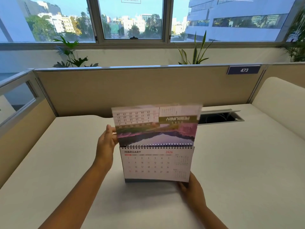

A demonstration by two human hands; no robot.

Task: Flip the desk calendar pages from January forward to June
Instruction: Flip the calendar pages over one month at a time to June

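The calendar (156, 164) is showing a white page with grey numbers, "FEBRUARY" in dark grey and "2026" in red, over a dark grey base. Above its black wire rings (156, 146), the lifted page (156, 124) is displaying a purple, pink and green landscape with an olive band. Behind the calendar, the tan partition (132, 90) is carrying a navy plate (244, 70) with white digits, and the desk (66, 162) under it is looking cream.

Left hand (106, 141) raised, right hand (192, 190) seemingly pinching.
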